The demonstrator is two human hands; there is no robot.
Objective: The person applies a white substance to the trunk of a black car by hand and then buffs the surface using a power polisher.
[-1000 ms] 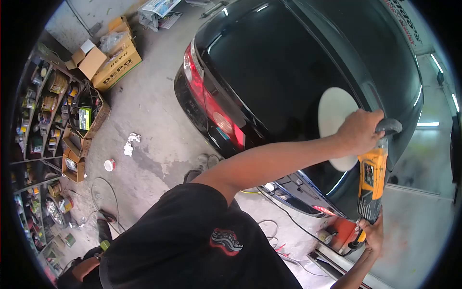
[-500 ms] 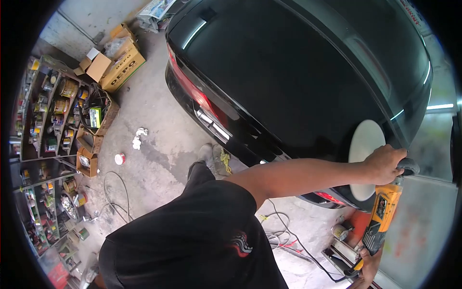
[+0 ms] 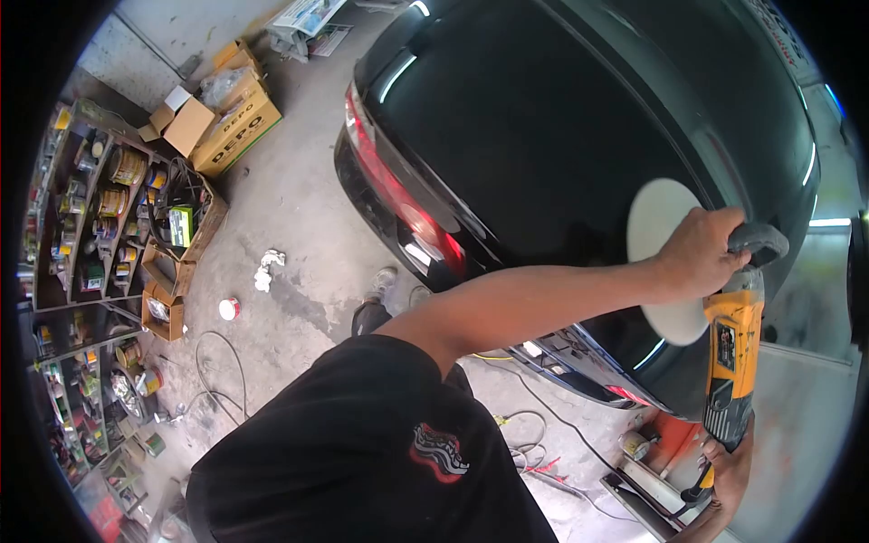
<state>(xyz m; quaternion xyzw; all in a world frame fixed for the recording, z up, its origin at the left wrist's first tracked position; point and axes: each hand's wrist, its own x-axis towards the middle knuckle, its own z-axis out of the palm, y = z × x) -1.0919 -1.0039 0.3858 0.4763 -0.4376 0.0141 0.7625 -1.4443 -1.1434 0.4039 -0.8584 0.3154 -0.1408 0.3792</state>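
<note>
My left hand (image 3: 701,255) is closed around the black loop handle (image 3: 759,242) at the head of a yellow-and-black polisher (image 3: 731,348). My right hand (image 3: 731,466) wraps the tool's rear grip, at the lower right. The polisher's round white pad (image 3: 654,226) lies over the glossy black trunk lid of the car (image 3: 525,154), near its right side; my left forearm and hand hide part of the pad. Below the rear grip runs a dark power cord (image 3: 570,425).
Shelves of paint cans (image 3: 100,208) stand at the left, with a DEPO carton (image 3: 237,131) above. On the concrete floor are a small red-and-white can (image 3: 230,309), crumpled white paper (image 3: 269,269), a looped cable (image 3: 220,371) and coiled hoses (image 3: 525,439).
The polisher has moved up in view, its pad shifting up and left across the trunk lid. Both hands keep their hold. The car appears shifted right as the view moves.
</note>
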